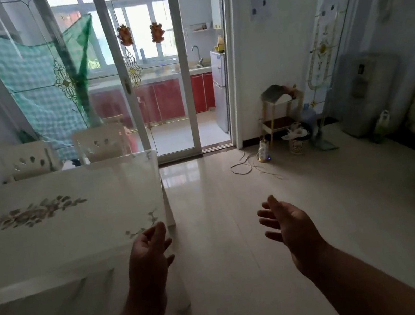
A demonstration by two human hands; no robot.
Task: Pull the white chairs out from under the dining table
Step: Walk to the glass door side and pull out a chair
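The white dining table (71, 235) with a floral pattern fills the left side of the view. Two white chairs stand tucked against its far side: one at the left (27, 162) and one at the right (101, 143), only their carved backrests showing above the tabletop. My left hand (149, 252) hovers open just off the table's near right corner, fingers apart. My right hand (287, 223) is open over the bare floor to the right, palm turned inward. Both hands hold nothing and are far from the chairs.
Behind the chairs is a sliding glass door (120, 70) with a green checked cloth (43, 83) hanging. A small shelf stand (280, 115), a bin (297, 142) and loose cables (246, 167) lie at the right wall. Tiled floor (227, 236) stretches right of the table.
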